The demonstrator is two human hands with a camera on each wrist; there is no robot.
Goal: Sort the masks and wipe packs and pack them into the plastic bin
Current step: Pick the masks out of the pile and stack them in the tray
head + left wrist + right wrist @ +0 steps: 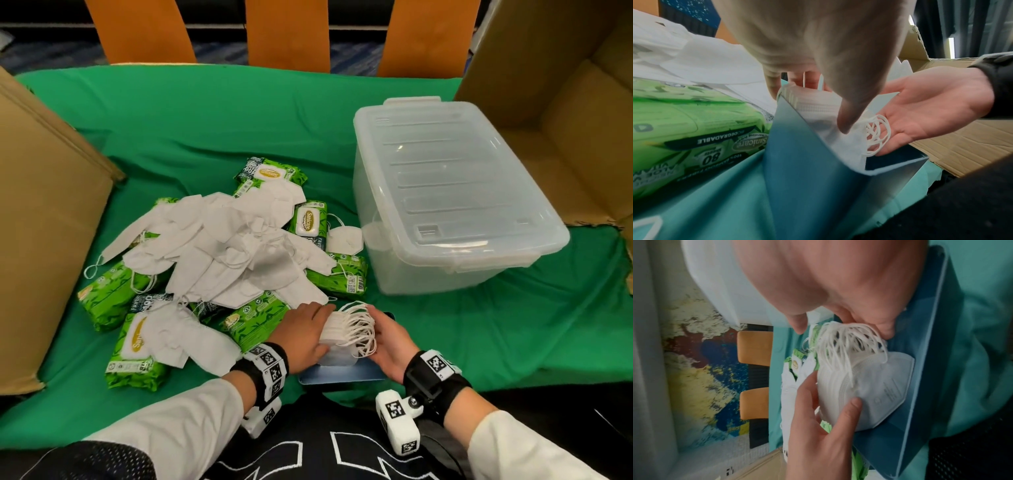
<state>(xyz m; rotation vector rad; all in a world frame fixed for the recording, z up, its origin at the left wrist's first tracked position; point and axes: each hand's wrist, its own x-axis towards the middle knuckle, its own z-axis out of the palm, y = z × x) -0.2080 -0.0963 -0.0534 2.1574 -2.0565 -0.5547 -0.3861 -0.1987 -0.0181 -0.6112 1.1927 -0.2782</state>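
Note:
A loose pile of white masks lies over several green wipe packs on the green cloth. The clear plastic bin stands at the right with its lid on. At the front centre a stack of masks stands on edge in a shallow blue box. My left hand grips the stack from its left side, thumb on the near face. My right hand lies flat-palmed against the ear loops on the stack's right side.
A large cardboard box stands at the left and another behind the bin at the right. One mask lies by the bin's left wall. Orange chair backs line the far edge.

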